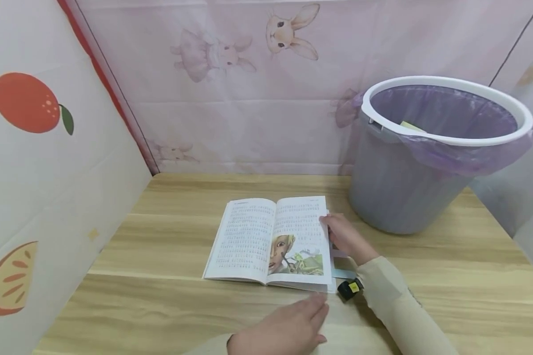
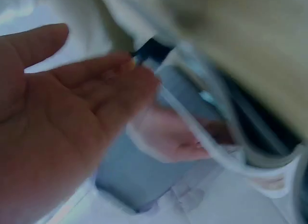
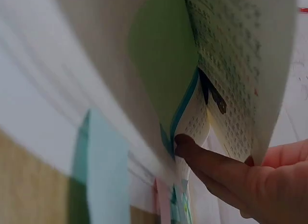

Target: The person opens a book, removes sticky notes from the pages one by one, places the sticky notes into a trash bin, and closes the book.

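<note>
An open book lies on the table, printed text on both pages and a coloured picture low on the right page. At its right edge my right hand pinches a book page, thumb on top and fingers underneath. One fingertip reaches between the leaves, against a blue-edged green area in the right wrist view. Pale teal tabs stick out of the book's side. My left hand is held in front of the book's lower edge, fingers straight, holding nothing; the left wrist view is blurred.
A grey bin with a white rim and purple liner stands at the back right, something pale yellow inside. A small black device with a yellow label sits at my right wrist. Printed cloth walls enclose the wooden table.
</note>
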{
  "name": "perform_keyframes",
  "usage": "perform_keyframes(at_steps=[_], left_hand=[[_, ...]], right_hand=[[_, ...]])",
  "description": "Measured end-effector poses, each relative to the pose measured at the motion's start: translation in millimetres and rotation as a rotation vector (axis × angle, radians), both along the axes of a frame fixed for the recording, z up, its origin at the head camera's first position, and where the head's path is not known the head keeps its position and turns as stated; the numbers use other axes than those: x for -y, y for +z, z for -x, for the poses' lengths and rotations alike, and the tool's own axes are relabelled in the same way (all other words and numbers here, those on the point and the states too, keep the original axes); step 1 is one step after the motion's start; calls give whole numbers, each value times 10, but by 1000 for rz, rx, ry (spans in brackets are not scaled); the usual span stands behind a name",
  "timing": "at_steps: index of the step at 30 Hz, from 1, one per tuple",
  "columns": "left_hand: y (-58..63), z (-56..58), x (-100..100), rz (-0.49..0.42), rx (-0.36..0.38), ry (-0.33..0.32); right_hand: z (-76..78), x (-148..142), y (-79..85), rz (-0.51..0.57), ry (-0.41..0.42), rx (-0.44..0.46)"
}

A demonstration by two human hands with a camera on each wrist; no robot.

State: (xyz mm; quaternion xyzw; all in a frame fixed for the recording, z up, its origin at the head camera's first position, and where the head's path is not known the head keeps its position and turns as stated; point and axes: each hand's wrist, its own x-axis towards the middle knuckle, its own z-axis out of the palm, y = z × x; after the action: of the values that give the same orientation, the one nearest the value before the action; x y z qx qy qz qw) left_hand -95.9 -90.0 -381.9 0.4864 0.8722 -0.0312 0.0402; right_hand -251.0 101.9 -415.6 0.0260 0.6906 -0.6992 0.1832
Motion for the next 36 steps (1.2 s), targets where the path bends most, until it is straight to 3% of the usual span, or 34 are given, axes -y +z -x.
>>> perform_keyframes(at_steps=[3, 6, 10, 13, 17, 19, 22, 27, 33, 36], left_hand=[[-134, 4, -47, 80, -75, 138], [-209, 19, -43, 92, -191, 271], [-219, 41, -13, 94, -239, 372], [-215, 71, 12, 79, -273, 421], [-217, 156, 40, 51, -336, 494], [-211, 219, 58, 59, -327, 531], [-203, 319, 95, 77, -244, 570], [-193, 418, 150, 63, -114, 568], [-166, 469, 173, 70, -94, 535], [-166, 486, 175, 80, -75, 532]], right_hand=[[2, 27, 33, 0, 12, 5], [-5, 41, 55, -24, 46, 13], [-47, 19, 64, -60, 138, -34], [-104, -7, 66, -148, 224, -97], [-182, -11, 72, -409, 309, -197], [-207, -1, 71, -541, 340, -252], [-230, 12, 65, -661, 389, -322], [-264, -4, 53, -690, 449, -368], [-293, -18, 59, -734, 464, -427], [-364, 34, 112, -772, 426, -454]])
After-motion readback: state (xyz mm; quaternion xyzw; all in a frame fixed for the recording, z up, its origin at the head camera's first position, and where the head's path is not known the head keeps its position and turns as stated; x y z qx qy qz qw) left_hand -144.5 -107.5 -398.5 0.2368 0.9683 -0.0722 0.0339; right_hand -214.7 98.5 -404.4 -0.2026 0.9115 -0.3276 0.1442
